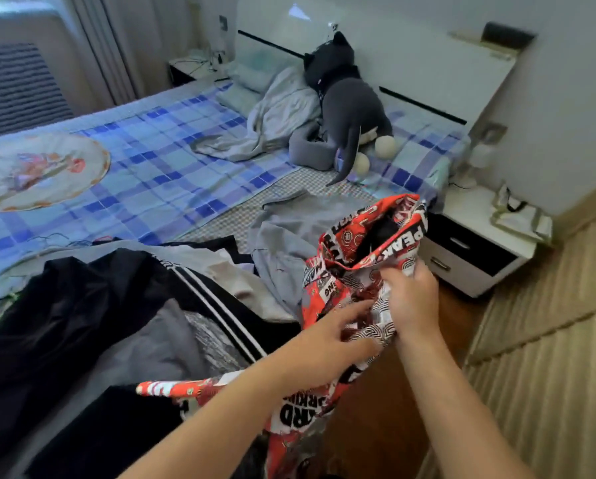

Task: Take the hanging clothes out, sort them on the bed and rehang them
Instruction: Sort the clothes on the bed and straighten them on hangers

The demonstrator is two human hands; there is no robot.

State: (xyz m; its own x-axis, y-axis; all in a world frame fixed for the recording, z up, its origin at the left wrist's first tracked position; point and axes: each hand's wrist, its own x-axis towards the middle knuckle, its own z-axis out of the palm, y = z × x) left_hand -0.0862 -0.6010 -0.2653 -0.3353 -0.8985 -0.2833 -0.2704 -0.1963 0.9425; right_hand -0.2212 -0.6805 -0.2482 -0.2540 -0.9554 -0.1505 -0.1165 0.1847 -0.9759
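A red, white and black printed shirt [369,236] hangs bunched over the bed's near right edge. My right hand [412,299] grips a fold of it from above. My left hand [327,340] reaches in from the left, fingers spread against the same fabric; whether it pinches the cloth is unclear. A heap of clothes lies on the bed [151,174] at my left: a black jacket with white stripes [99,305], grey garments [282,236] and a dark piece near the bottom. No hanger is visible.
A grey plush cat [345,108] and a crumpled grey sheet [276,115] lie by the white headboard. A round printed cushion [37,171] sits at the bed's left. A white nightstand [476,250] stands right of the bed on wooden floor.
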